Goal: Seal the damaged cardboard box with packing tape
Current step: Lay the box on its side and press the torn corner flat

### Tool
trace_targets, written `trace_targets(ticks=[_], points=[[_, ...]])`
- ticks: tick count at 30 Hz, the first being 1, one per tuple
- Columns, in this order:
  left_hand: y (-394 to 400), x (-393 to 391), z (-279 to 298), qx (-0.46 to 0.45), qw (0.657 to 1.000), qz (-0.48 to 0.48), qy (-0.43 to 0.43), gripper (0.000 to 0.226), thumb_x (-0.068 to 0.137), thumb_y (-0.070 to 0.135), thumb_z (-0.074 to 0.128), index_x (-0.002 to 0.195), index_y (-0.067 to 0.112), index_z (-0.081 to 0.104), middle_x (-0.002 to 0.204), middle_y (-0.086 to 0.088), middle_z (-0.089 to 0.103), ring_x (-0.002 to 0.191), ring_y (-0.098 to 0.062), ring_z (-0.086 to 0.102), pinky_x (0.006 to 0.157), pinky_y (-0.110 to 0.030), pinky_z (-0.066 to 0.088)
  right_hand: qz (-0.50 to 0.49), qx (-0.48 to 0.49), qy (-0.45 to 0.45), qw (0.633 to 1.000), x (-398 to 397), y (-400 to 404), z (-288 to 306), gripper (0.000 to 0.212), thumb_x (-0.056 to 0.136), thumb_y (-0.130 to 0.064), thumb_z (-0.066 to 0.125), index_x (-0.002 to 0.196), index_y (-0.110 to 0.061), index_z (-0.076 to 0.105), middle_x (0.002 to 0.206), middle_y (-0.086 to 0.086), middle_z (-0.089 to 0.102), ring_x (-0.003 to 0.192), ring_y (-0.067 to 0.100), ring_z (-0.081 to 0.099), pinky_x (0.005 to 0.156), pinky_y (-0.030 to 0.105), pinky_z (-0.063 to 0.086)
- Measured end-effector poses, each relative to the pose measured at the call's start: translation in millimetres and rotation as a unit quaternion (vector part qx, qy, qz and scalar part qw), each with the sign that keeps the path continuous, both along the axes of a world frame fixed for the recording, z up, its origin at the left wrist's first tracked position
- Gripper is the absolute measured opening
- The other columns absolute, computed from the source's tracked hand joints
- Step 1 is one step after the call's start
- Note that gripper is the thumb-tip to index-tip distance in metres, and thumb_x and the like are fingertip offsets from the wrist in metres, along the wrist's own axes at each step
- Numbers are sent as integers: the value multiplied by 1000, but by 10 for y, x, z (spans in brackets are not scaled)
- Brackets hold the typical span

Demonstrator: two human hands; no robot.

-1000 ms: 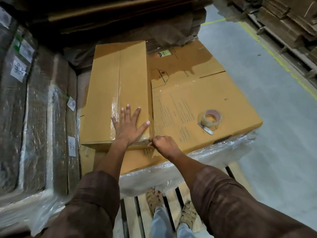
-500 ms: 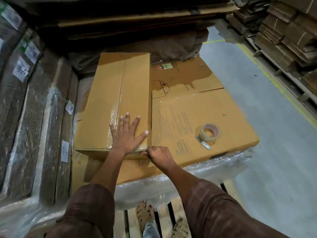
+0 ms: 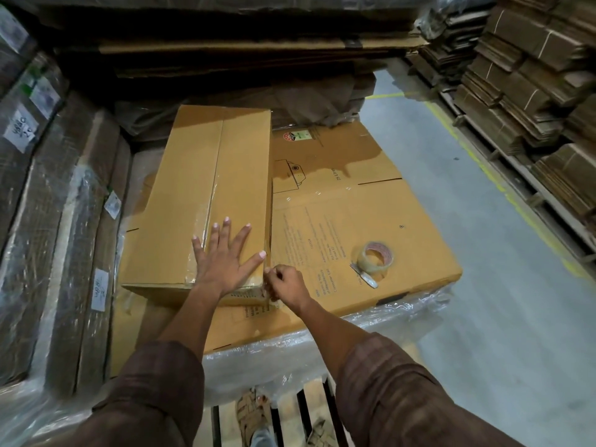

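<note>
A long tan cardboard box [image 3: 200,195] lies on a stack of flat printed cardboard sheets [image 3: 371,214]. Clear tape shines along its top seam near the front end. My left hand [image 3: 224,258] lies flat on the box top near the front right corner, fingers spread. My right hand [image 3: 285,282] has curled fingers at that front right corner and seems to pinch a bit of tape or the box edge there; what it holds is too small to tell. A roll of clear packing tape [image 3: 374,258] with a loose end lies on the flat sheets to the right.
The sheets sit on a plastic-wrapped pallet load [image 3: 322,346]. Wrapped cardboard bundles [image 3: 48,221] with white labels stand on the left. Dark flattened cartons are piled behind, more stacked cardboard [image 3: 532,91] on the right. Grey floor [image 3: 500,301] with a yellow line runs along the right.
The camera view has tilted up a little. My left hand stays flat on the box. My right hand has shifted slightly up at the box's front right corner.
</note>
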State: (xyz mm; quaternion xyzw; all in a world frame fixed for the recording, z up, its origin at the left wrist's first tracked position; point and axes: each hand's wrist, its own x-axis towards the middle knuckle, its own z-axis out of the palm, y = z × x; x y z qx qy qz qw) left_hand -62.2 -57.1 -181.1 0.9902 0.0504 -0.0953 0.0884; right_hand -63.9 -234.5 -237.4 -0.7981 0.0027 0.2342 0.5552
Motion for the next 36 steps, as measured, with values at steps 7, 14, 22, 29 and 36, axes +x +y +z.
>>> trace_targets(ticks=[7, 14, 22, 29, 36], points=[[9, -5, -39, -3, 1000, 2, -17, 88, 81, 90, -2, 157, 47, -10, 167, -4, -23, 153, -26, -22, 117, -67, -14, -51, 182, 160, 969, -158, 50, -121, 35, 97, -40, 64, 78, -15, 49, 56, 0, 50, 52, 16, 49, 53, 32, 47], [-3, -14, -13, -12, 1000, 2, -20, 92, 77, 91, -6, 157, 47, -9, 166, -4, -23, 153, -27, -21, 116, -65, -17, -67, 105, 164, 979, -211, 54, -240, 19, 100, -22, 63, 93, -9, 50, 67, 10, 62, 57, 20, 60, 49, 28, 43], [-10, -39, 48, -7, 1000, 5, -10, 90, 79, 90, -6, 157, 46, -11, 166, -4, -25, 152, -28, -24, 117, -67, -13, -48, 184, 208, 959, -190, -16, -134, 26, 99, -26, 65, 107, -7, 48, 73, 7, 60, 63, 21, 59, 53, 32, 45], [-30, -44, 71, -12, 1000, 9, -8, 88, 82, 88, 5, 159, 46, -5, 167, -3, -23, 153, -27, -22, 117, -67, -12, -35, 79, 133, 987, -92, -24, -65, 25, 93, -12, 71, 103, -11, 48, 75, 13, 66, 57, 22, 58, 48, 25, 43], [-85, 17, 418, -39, 995, -1, 87, 105, 78, 78, 56, 161, 35, 8, 168, -9, -18, 154, -35, -18, 117, -71, -7, -193, 13, -52, 980, 565, 194, 522, 32, 106, -30, 44, 137, -22, 45, 127, 12, 59, 113, 31, 60, 92, 42, 50]])
